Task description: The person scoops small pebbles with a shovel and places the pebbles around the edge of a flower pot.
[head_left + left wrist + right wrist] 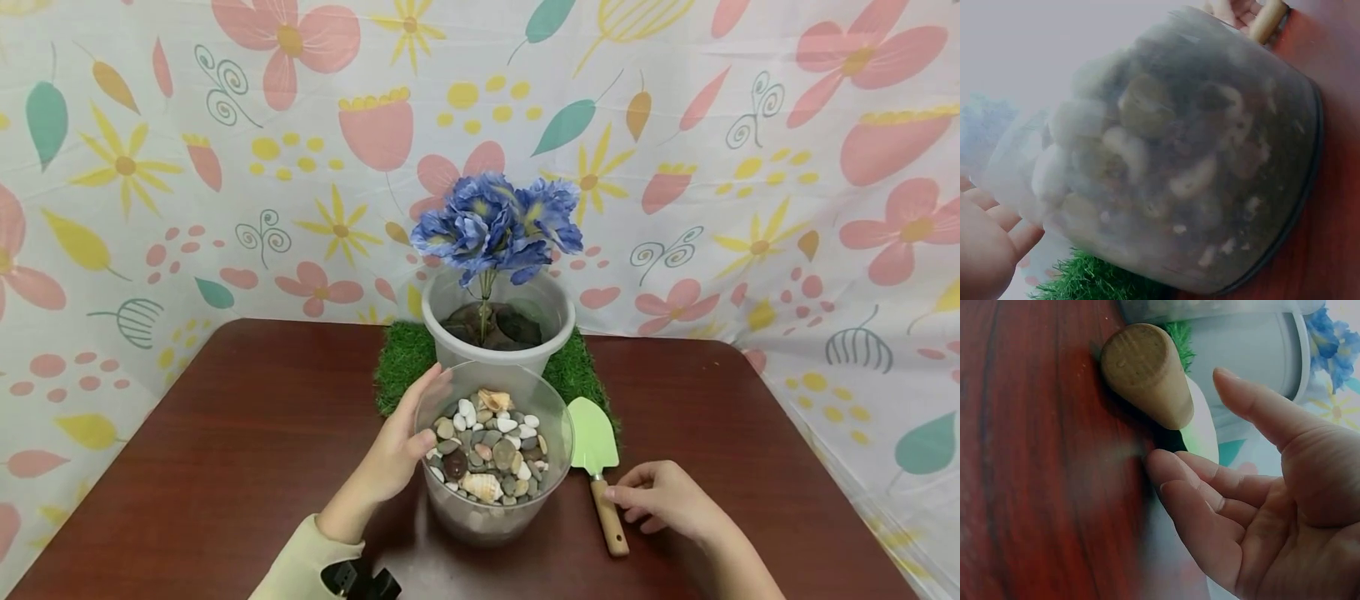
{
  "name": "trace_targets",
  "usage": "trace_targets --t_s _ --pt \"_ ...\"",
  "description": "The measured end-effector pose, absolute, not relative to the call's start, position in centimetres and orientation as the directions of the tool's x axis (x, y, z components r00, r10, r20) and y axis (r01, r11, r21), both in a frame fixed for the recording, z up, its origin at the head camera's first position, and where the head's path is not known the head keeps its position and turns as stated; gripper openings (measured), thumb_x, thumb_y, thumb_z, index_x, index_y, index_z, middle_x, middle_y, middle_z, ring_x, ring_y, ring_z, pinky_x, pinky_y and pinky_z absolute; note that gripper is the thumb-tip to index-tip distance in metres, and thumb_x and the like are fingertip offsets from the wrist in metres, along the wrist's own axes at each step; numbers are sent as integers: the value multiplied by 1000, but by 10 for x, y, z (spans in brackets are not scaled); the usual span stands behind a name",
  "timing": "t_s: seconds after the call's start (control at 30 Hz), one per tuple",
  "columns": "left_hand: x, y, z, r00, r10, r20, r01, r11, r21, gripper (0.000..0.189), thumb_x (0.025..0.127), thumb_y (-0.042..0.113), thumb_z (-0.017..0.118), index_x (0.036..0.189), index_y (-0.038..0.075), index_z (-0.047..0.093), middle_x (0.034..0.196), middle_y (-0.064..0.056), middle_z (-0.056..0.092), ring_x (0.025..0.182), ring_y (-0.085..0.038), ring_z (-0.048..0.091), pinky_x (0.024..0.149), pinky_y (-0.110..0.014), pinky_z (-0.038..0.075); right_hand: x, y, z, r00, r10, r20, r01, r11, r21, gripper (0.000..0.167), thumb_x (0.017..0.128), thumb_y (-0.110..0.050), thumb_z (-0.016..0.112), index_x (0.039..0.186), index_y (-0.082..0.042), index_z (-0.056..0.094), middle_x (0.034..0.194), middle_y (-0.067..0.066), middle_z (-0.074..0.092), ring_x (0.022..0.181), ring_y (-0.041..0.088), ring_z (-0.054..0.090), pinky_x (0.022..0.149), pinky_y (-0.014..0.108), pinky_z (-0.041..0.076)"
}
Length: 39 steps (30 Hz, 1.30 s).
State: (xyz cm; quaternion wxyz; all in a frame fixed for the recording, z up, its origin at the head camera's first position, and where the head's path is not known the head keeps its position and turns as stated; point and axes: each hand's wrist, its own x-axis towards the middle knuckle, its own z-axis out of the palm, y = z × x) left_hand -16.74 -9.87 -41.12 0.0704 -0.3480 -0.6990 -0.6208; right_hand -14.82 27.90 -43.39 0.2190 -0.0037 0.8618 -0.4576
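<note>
A clear plastic container (pixel 487 521) with pebbles (pixel 491 437) and a few seashells (pixel 482 487) in it stands on the table. My left hand (pixel 397 442) rests against its left side, fingers fairly straight along the wall and thumb by the rim. In the left wrist view, the fingers of that hand (pixel 991 234) show near the container's upper end. To the right lies a trowel with a light green blade (pixel 594 433) and a wooden handle (pixel 609 517). Beside the handle is my right hand (pixel 671 500); its thumb stands apart from the loosely bent fingers in the right wrist view.
Behind the container, a light grey pot (pixel 495 358) holds blue artificial flowers (pixel 498 221) and stands on a patch of artificial grass (pixel 401 367). The dark red-brown table (pixel 247 433) backs onto a patterned cloth (pixel 300 192).
</note>
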Motion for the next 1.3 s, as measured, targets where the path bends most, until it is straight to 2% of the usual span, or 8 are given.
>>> trace_targets --t_s 0.13,0.23,0.47,0.6,0.83,1.0,1.13,1.3 --pt "-168 -96 -406 -782 399 479 518 -13 855 58 99 21 37 151 9 16 151 -21 29 137 -42 31 110 -48 28 -148 279 -435 -897 -241 -369 171 582 -795 38 82 -33 69 95 3 67 74 6 68 68 20 64 58 37 55" --pt "-169 -94 -403 -801 397 448 479 -23 877 56 98 11 34 150 4 16 151 -23 29 136 -43 31 106 -61 25 -147 279 -436 -898 -254 -358 148 593 -792 35 81 -32 71 89 2 67 70 5 66 65 19 63 55 37 54" --pt "-167 -91 -403 -809 399 431 437 -82 896 55 100 17 32 150 0 15 150 -25 28 137 -45 28 104 -67 22 -141 276 -437 -912 -223 -345 136 629 -766 35 78 -34 74 77 -1 61 59 3 58 55 17 57 48 34 51" --pt "-166 -90 -402 -800 397 450 450 -99 887 54 101 17 30 149 -2 14 150 -26 27 136 -44 28 107 -61 23 -141 273 -437 -909 -254 -331 113 615 -781 33 79 -33 72 78 -1 65 59 4 59 55 16 57 46 34 50" --pt "-167 -92 -403 -790 392 472 466 -117 877 54 101 17 29 148 -5 13 149 -28 28 137 -26 34 108 -22 28 -142 269 -437 -903 -303 -304 72 591 -804 28 82 -28 70 76 -1 67 60 7 62 55 16 59 46 36 50" --pt "-168 -93 -402 -791 394 468 461 -121 879 54 101 17 30 149 -3 14 149 -28 28 137 -24 34 108 -21 28 -142 270 -434 -920 -270 -285 83 577 -813 21 82 -17 63 76 2 63 61 5 59 56 15 59 48 35 52" --pt "-169 -94 -402 -793 397 462 457 -114 882 54 101 18 30 149 -2 15 149 -29 28 137 -26 33 109 -25 28 -143 277 -429 -932 -211 -293 150 512 -846 22 83 -11 57 90 10 59 70 9 65 60 20 64 51 37 54" --pt "-170 -95 -404 -793 394 465 460 -113 881 54 100 16 29 149 -3 15 148 -30 28 137 -30 33 109 -28 27 -144 291 -425 -941 -131 -312 211 493 -844 35 91 -20 55 108 10 55 80 9 66 64 18 65 55 37 55"
